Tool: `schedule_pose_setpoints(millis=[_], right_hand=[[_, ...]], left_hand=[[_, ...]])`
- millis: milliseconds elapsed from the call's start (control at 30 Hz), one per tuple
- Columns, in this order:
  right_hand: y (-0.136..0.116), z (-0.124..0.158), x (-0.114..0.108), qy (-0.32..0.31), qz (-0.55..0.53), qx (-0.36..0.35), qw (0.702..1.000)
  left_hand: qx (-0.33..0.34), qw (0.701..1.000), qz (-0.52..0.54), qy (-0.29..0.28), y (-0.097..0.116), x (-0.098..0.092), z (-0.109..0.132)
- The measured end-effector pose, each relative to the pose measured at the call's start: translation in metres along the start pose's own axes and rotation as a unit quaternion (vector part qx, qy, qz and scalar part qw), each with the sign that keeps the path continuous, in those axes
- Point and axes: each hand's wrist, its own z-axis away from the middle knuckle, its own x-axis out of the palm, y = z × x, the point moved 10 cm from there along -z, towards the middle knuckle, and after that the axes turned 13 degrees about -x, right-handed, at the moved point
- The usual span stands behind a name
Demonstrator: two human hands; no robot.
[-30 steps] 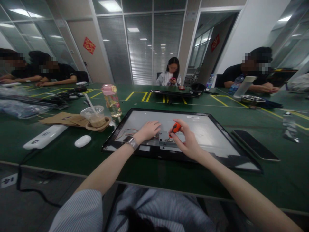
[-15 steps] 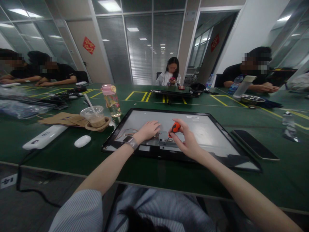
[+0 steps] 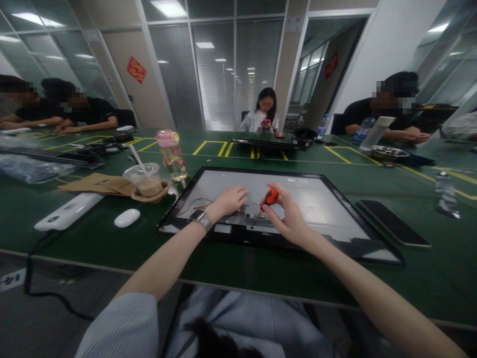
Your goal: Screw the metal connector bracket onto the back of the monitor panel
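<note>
A flat display panel (image 3: pixel 309 201) with a black frame and a grey back lies before me on the green table. My right hand (image 3: pixel 288 214) grips an orange and black screwdriver (image 3: pixel 272 196) between thumb and fingers. The screwdriver is tilted, its shaft pointing down and left at the lower edge of a small metal bracket (image 3: pixel 252 211); whether the tip sits in a screw is too small to tell. My left hand (image 3: pixel 229 200) rests flat on the panel left of the bracket, fingers stretched out. Thin wires (image 3: pixel 197 203) run out beside its wrist.
Left of the panel are an iced drink cup (image 3: pixel 143 176), a pink-lided bottle (image 3: pixel 172 154), a white earbud case (image 3: pixel 127 218) and a white power strip (image 3: pixel 69 211). A phone (image 3: pixel 393 223) lies to the right. Several people sit around the table; another dark panel (image 3: pixel 268 143) lies across from me.
The screwdriver's tip end appears shifted very slightly left against the bracket. Both hands otherwise keep their places.
</note>
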Motion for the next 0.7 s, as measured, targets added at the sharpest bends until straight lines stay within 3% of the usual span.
schedule_pose_setpoints(millis=[700], right_hand=[[0.0013,0.0006,0.0004,-0.003,0.000,0.008,1.000]], left_hand=[[0.006,1.000,0.003,-0.006,-0.0002,0.0021,-0.0011]])
